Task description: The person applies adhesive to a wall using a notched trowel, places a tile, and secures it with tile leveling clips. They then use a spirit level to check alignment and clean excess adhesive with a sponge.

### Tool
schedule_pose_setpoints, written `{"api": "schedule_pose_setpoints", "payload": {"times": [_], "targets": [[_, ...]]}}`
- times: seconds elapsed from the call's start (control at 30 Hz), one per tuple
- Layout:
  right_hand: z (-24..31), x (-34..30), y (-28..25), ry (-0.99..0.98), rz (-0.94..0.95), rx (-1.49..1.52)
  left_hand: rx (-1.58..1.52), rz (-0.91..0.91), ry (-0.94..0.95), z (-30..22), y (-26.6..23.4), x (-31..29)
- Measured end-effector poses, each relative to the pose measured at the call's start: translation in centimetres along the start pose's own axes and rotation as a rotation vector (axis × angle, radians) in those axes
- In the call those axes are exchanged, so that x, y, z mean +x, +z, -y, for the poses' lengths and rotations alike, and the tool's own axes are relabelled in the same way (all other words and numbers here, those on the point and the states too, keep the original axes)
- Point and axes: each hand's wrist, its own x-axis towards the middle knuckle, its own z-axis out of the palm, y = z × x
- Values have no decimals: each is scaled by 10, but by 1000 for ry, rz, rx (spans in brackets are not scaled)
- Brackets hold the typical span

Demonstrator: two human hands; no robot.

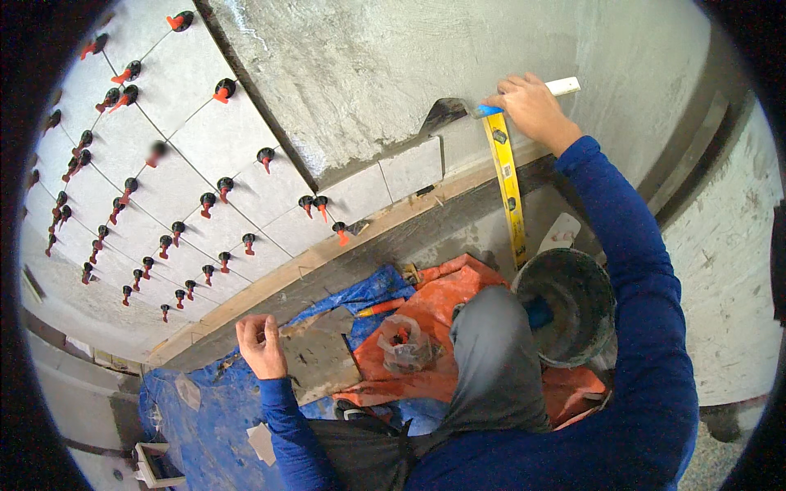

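My right hand (pixel 532 106) reaches out to the far wall, its fingers closed round a trowel (pixel 565 86) with a pale handle end and some blue near the blade. The trowel's dark blade side lies close against the grey mortared wall, above a short row of tiles (pixel 412 168). Just below that hand a yellow spirit level (pixel 505 180) leans upright against the wall. My left hand (pixel 262 345) hangs low at the left with its fingers curled in, and nothing shows in them. Beneath it lies a mortar-stained flat board or tile (pixel 318 356).
Large pale tiles (pixel 270 192) cover the left wall, studded with several black-and-red levelling clips (pixel 225 188). A wooden batten (pixel 246 290) runs under them. A dark bucket (pixel 565 307) stands by my knee. Blue sheeting (pixel 213 425), orange sheeting (pixel 442 303) and a clear bag (pixel 405 344) lie below.
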Motion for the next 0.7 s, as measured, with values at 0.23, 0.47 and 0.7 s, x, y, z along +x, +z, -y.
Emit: {"api": "schedule_pose_setpoints", "payload": {"times": [0.23,0.47,0.7], "targets": [[-8,-6,3,45,-2,120,-13,-15,7,-2,0,-1],[0,-11,18,38,-7,163,40,-2,12,2,1,0],[-2,-19,28,87,-25,220,64,-12,58,0,-1,-1]]}}
